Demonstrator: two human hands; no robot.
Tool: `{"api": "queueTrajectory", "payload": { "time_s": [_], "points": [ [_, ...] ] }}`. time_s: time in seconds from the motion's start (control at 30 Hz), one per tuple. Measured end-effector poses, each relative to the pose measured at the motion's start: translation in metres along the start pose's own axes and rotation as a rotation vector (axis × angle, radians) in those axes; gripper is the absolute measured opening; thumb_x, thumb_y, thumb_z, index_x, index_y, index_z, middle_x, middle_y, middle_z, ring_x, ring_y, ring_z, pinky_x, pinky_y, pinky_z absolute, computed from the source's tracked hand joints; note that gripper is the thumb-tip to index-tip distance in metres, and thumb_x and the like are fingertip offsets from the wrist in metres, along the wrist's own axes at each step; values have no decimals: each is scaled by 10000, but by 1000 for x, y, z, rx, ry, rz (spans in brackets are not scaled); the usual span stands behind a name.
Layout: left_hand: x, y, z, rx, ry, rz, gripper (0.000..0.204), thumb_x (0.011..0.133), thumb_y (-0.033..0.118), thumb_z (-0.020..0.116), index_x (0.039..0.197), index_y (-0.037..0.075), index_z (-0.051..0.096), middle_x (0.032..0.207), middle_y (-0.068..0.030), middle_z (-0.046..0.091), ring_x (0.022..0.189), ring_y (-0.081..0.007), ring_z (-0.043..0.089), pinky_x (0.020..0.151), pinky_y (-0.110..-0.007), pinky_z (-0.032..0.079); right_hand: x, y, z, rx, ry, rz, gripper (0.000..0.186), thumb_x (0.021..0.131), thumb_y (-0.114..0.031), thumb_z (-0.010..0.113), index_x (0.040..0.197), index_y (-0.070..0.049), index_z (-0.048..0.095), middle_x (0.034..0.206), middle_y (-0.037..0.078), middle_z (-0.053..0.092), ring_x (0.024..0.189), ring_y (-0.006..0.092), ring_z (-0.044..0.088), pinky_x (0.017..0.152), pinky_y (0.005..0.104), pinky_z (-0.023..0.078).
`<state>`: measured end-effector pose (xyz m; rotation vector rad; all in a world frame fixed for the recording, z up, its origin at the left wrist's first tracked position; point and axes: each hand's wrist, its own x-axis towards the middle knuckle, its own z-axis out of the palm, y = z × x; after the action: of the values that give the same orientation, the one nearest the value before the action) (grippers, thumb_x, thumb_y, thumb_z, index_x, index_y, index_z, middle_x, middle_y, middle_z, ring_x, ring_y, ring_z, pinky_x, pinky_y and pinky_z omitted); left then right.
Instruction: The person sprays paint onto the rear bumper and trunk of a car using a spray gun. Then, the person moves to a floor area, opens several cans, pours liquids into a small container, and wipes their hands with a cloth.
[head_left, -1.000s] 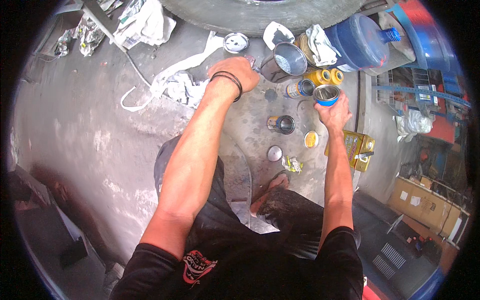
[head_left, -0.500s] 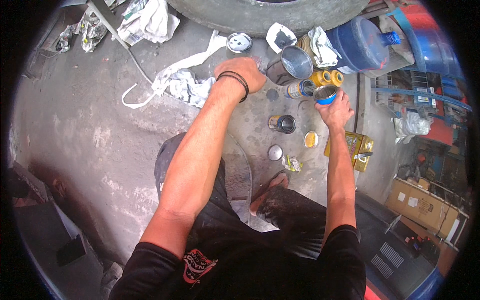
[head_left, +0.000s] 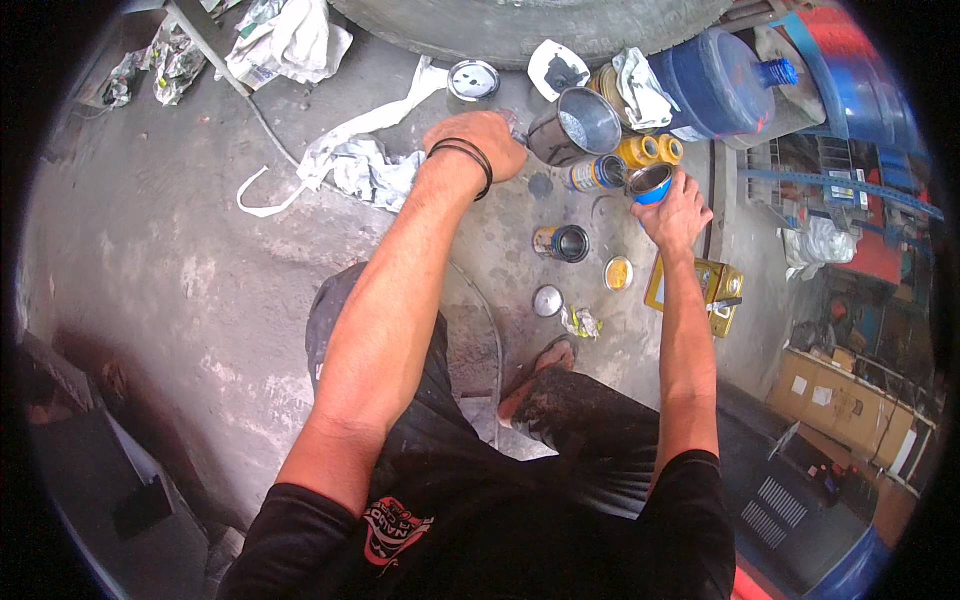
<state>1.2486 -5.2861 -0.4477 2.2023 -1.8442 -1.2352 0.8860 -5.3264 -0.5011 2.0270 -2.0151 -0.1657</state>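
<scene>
My right hand (head_left: 678,215) grips a small blue can (head_left: 652,196), its open top showing a dark inside. Just left of that stands a blue-and-yellow labelled can (head_left: 584,176), also with a dark mouth. My left hand (head_left: 478,145) is closed in a fist beside a large grey metal pot (head_left: 556,137); its fingers are turned away, and what they hold is hidden. Between my arms another open can (head_left: 545,240) stands on the floor. Near it are a round lid with yellow on it (head_left: 618,273) and a grey lid (head_left: 547,301).
A big tire (head_left: 540,35) spans the far side. A blue water jug (head_left: 705,88) lies beside yellow bottles (head_left: 640,151). White cloth (head_left: 372,172) lies left of my left hand. A gold rectangular tin (head_left: 722,285) sits by my right forearm. A cable (head_left: 488,310) crosses the floor.
The blue can in my right hand has changed its tilt, and its inside now looks darker. My left hand stays closed by the pot. The whole view has shifted slightly.
</scene>
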Motion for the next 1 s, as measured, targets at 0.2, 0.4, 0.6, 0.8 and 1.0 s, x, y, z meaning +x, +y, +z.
{"api": "queueTrajectory", "payload": {
  "time_s": [0.2, 0.4, 0.6, 0.8, 1.0],
  "points": [
    [9, -3, 11, 12, 89, 23, 416, 944, 356, 553, 851, 52, 823, 860, -116, 806, 956, -301, 780, 936, -438, 575, 2, -2, -7, -41, 29, -44, 982, 632, -424, 924, 1473, -155, 495, 1412, 129, 577, 1268, 375, 604, 1007, 601, 416],
    [15, -1, 17, 13, 78, 20, 407, 942, 345, 555, 872, 48, 824, 860, -121, 806, 972, -301, 781, 936, -437, 575, 5, 0, -12, -60, 30, -76, 968, 631, -432, 921, 1460, -157, 504, 1387, 135, 581, 1249, 382, 608, 997, 595, 417],
    [20, -2, 18, 10, 82, 29, 421, 943, 349, 552, 902, 29, 821, 864, -125, 811, 968, -300, 783, 936, -437, 577, 9, -2, -15, -77, 48, -82, 977, 625, -431, 925, 1468, -157, 514, 1387, 131, 580, 1255, 369, 606, 1005, 594, 411],
    [18, 3, 15, -12, 22, 0, 459, 951, 325, 594, 1312, 90, 752, 1334, -187, 734, 1255, -362, 695, 1060, -458, 543, 7, -4, -2, 23, -23, 13, 1040, 633, -441, 935, 1515, -143, 472, 1431, 141, 567, 1329, 372, 570, 1030, 605, 402],
    [22, 5, 19, 32, 4, -10, 473, 944, 329, 576, 1282, 52, 758, 1319, -222, 729, 1247, -378, 696, 1067, -477, 535, -8, -1, 46, 412, 39, 235, 1116, 623, -458, 975, 1552, -137, 444, 1496, 168, 566, 1379, 403, 545, 1127, 695, 354]
  ]
}}
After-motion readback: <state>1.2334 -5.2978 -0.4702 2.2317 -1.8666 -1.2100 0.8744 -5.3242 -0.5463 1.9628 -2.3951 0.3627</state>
